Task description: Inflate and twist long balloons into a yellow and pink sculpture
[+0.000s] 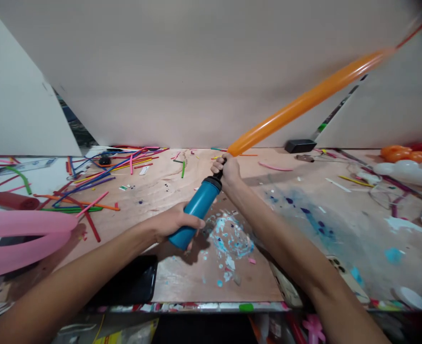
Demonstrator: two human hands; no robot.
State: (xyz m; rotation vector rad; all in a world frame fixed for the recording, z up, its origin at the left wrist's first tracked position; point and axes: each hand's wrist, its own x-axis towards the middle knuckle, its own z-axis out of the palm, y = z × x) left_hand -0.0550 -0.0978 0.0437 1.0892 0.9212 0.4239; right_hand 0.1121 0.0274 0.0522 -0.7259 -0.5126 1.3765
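A blue hand balloon pump [198, 210] with a black end cap is held at a slant over the table. My left hand [182, 222] is wrapped around its lower body. At the pump's black nozzle end, my right hand [228, 171] is closed, pinching the neck of a long orange balloon [304, 104] there. The balloon is inflated along most of its length and stretches up to the right. Its far tip is a thin, uninflated reddish tail. My right fingers hide how the neck sits on the nozzle.
Many uninflated balloons [85, 181] lie scattered at the left, near pink inflated balloons [24, 234]. A black box [299, 145] stands by the back panel [182, 81]. Orange and white balloons [404, 160] lie at the right. A dark phone-like slab [135, 282] rests near the front edge.
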